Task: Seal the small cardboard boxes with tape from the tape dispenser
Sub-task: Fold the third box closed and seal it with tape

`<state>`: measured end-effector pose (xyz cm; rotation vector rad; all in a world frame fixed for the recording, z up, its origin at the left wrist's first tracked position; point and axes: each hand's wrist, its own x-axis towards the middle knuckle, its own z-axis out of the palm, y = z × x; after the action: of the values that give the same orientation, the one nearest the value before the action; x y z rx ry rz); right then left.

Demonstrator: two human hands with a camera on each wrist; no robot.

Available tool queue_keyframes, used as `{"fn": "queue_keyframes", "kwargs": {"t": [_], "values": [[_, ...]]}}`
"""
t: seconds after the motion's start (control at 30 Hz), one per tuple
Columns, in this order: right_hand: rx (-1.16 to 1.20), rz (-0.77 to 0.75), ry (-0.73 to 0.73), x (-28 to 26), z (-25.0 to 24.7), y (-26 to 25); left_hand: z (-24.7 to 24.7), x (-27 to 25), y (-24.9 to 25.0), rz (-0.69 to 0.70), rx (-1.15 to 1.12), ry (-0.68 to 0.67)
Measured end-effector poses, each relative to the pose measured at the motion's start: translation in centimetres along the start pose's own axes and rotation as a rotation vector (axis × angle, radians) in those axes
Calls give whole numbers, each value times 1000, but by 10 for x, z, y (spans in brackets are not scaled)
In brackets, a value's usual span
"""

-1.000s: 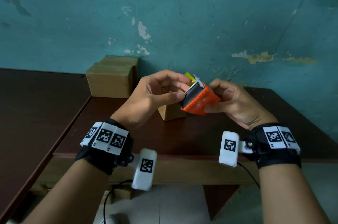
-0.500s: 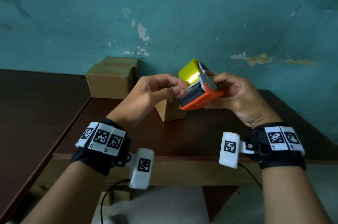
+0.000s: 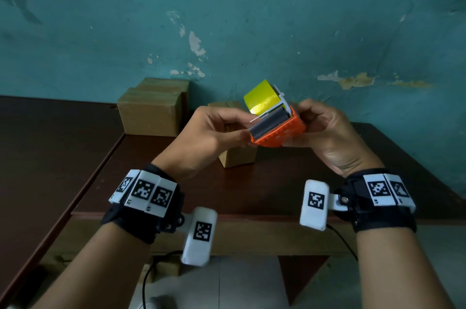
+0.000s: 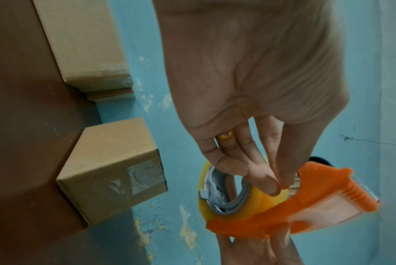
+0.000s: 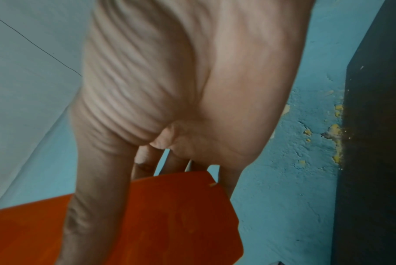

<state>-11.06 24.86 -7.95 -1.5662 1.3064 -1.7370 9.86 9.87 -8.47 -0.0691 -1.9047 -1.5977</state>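
Observation:
Both hands hold an orange tape dispenser (image 3: 277,132) in the air above the table's middle, its yellow tape roll (image 3: 262,98) tipped up toward the wall. My right hand (image 3: 306,124) grips the dispenser's body, thumb lying across its orange side (image 5: 165,224). My left hand (image 3: 248,132) meets it from the left; in the left wrist view, thumb and forefinger (image 4: 280,186) pinch the tape at the roll (image 4: 269,199), beside the toothed cutter (image 4: 364,195). A small cardboard box (image 3: 237,157) stands on the table under the hands, clear tape on its side (image 4: 144,177).
Two larger cardboard boxes (image 3: 151,109) stand against the teal wall at the back left. The dark wooden table (image 3: 252,190) has a second surface adjoining on the left (image 3: 50,157). Its front edge runs just beyond my wrists.
The dispenser has been turned so the yellow roll points up and the grey roller faces me. Both hands rose slightly; the left fingers shifted along its left end.

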Motion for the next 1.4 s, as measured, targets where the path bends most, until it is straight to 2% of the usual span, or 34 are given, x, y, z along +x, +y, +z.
{"fn": "queue_keyframes", "kwargs": {"t": [0.4, 0.93, 1.1, 1.4], "values": [[13, 26, -7, 2, 1, 3, -2, 1, -1, 43, -128, -18], [19, 61, -11, 4, 2, 6, -2, 3, -6, 52, -90, 39], [20, 69, 0, 4, 3, 6, 2, 4, -3, 140, 38, 96], [27, 118, 50, 3, 4, 5, 0, 2, 4, 329, 475, 225]]}}
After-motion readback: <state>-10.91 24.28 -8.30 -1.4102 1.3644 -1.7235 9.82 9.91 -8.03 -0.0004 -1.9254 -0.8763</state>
